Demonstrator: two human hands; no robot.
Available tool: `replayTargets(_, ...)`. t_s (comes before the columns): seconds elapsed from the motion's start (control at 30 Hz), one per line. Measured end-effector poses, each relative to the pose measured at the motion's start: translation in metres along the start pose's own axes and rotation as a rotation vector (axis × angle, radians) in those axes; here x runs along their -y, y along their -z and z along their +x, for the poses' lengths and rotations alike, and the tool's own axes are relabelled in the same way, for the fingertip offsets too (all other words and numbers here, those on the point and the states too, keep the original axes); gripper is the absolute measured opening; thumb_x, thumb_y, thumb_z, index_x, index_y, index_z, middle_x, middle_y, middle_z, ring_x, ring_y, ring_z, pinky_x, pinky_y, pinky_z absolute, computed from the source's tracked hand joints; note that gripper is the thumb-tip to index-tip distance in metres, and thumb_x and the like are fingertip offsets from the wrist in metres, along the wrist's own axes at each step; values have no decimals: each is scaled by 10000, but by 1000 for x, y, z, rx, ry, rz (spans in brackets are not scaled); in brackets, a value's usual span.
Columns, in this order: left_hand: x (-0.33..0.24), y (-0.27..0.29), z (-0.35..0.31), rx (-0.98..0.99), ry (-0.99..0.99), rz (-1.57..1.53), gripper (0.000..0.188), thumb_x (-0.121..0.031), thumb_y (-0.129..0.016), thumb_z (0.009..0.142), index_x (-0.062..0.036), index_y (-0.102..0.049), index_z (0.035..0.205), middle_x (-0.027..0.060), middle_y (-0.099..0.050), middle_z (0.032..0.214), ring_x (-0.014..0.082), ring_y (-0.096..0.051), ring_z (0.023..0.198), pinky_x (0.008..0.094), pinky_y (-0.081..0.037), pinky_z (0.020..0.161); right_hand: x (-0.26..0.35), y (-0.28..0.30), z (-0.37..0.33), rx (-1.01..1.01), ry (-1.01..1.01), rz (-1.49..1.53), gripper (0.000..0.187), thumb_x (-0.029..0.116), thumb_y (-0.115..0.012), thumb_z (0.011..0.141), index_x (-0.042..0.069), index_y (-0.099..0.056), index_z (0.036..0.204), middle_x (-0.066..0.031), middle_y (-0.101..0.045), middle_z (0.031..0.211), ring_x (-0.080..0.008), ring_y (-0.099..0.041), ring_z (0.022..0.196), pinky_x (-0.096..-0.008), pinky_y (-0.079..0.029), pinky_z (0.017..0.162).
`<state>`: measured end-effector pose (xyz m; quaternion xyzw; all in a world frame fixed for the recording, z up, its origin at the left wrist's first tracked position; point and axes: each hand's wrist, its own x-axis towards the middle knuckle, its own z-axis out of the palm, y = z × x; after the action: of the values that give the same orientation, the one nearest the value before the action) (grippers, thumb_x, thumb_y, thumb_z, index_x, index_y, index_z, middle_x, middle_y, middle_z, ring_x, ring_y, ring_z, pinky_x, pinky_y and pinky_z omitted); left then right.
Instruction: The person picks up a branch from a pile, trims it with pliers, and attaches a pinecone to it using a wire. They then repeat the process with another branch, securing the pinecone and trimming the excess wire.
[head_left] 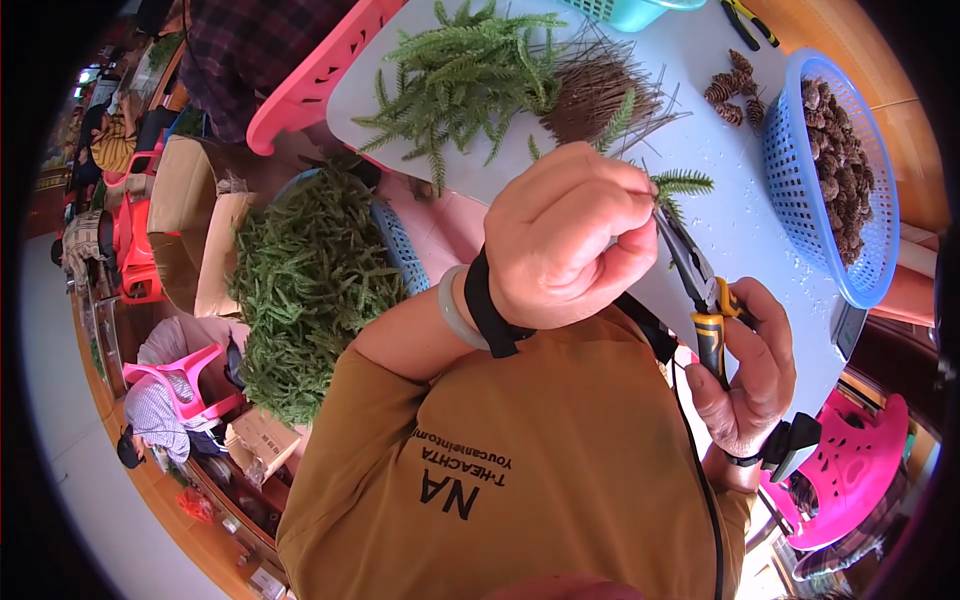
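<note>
My left hand point(575, 240) is closed in a pinch, and a small green artificial pine sprig point(684, 183) shows at its fingertips. Yellow-and-black-handled pliers point(709, 335) are gripped in my right hand point(752, 375). Their jaws point up at the sprig's stem beside my left fingertips; whether they bite on it I cannot tell. Beyond my left hand, a bunch of thin brown wire stems point(598, 92) lies on the pale table point(715, 150). Next to them is a heap of green sprigs point(465, 80).
At the right, a blue plastic basket point(785, 175) holds pine cones, with several loose cones point(735, 88) beside it. Another pair of pliers point(748, 25) lies at the far edge. Left of me stand a basket piled with greenery point(315, 285) and a cardboard box point(185, 215). Other people sit nearby.
</note>
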<state>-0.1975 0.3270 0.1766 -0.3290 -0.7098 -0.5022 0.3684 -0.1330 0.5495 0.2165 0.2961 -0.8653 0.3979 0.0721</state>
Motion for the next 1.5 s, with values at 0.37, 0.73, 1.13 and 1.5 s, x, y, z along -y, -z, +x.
replayTargets(0.37,2,1,-2,-37,1,20,178,123,-648,687,16,-555,793,144,-623,805,199,-617,654,245,-466,506,-1,-5,-2,-41,-16,46,325,166,-725,739,-61,-593,930,-272,-548,1054,-330,-595,861,-348,-485,740)
replayTargets(0.73,-8,6,-5,58,223,-130,258,76,-658,732,33,-543,958,149,-600,923,200,-612,792,259,-479,660,-11,-12,-13,-108,-198,548,374,159,-743,711,-78,-622,974,-270,-563,1084,-291,-587,919,-342,-446,803)
replayTargets(1.13,-7,9,-7,70,755,-960,332,116,-607,748,-8,-540,1050,94,-530,1030,162,-542,905,272,-498,766,-11,-16,-13,-133,-210,656,421,179,-761,694,-95,-621,981,-279,-575,1070,-287,-578,939,-345,-427,827)
replayTargets(1.5,-16,5,-5,-45,787,-1166,192,5,-600,797,-34,-546,977,98,-532,989,120,-494,843,222,-426,704,-6,-15,-8,-129,-161,668,425,189,-770,684,-108,-613,945,-273,-591,989,-294,-580,871,-353,-440,777)
